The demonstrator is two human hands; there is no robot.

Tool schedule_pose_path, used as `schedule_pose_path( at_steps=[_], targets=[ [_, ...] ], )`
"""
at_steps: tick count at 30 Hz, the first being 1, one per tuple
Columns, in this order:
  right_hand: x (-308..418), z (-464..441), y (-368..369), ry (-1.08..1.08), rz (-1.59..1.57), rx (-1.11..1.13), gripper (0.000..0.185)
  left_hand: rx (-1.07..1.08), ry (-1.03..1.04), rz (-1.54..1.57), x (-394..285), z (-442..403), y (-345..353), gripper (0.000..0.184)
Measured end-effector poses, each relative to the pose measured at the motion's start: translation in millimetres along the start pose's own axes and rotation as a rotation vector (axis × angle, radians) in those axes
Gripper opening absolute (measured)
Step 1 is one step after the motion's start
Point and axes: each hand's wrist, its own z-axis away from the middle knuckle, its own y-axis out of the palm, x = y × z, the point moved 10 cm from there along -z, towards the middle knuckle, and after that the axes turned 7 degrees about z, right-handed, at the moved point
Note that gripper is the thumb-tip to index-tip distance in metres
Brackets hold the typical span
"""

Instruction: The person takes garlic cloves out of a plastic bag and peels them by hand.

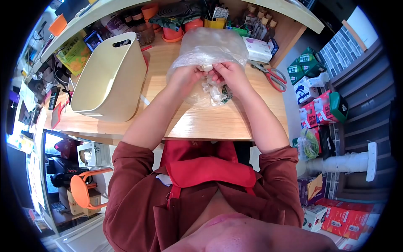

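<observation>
A large clear plastic bag (212,44) lies puffed up on the wooden desk. My left hand (189,76) and my right hand (229,74) meet at its near part, fingers curled in a pinch on the bunched plastic. A small whitish bit (205,67) shows between the fingertips; whether it is gathered bag or a separate piece, I cannot tell. Just below my hands, crumpled white scraps (214,93) with some dark green show through the clear plastic.
A cream-coloured bin (110,80) stands at the left of the desk (197,124). Red-handled scissors (275,79) lie to the right, near a white packet (257,49). Pots and corked bottles (262,25) line the back. Boxes (315,110) are stacked on the right, off the desk.
</observation>
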Motion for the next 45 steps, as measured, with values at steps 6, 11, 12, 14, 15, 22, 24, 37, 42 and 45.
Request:
schedule_pose_path(
  at_steps=[6,11,12,14,15,22,24,37,42,45],
  targets=[
    [11,2,5,-0.132,0.084,-0.032,0.021,-0.117,0.027,0.013,-4,9,4,0.024],
    [12,2,5,-0.151,0.100,-0.026,0.022,-0.215,-0.008,-0.266,5,3,-23,0.021],
    [12,2,7,-0.135,0.088,-0.018,0.022,-0.212,-0.030,-0.297,5,6,-21,0.019],
    [11,2,10,-0.109,0.062,0.013,0.023,-0.219,-0.063,-0.361,6,11,-12,0.018],
    [7,-1,10,-0.116,0.101,0.019,0.023,-0.281,-0.019,-0.278,10,5,-21,0.020],
    [0,-1,14,-0.100,0.036,0.052,0.020,-0.261,0.026,-0.396,-15,27,8,0.024],
    [0,2,16,-0.045,-0.022,0.092,0.018,-0.227,-0.001,-0.416,-7,19,1,0.024],
    [4,8,16,-0.021,-0.173,0.035,0.024,-0.121,0.011,-0.230,-4,17,9,0.026],
    [-6,5,10,0.023,-0.201,0.025,0.032,-0.079,0.172,-0.568,-19,17,14,0.028],
    [-3,1,9,-0.021,-0.249,0.022,0.032,-0.006,0.124,-0.233,-10,14,15,0.020]
  ],
)
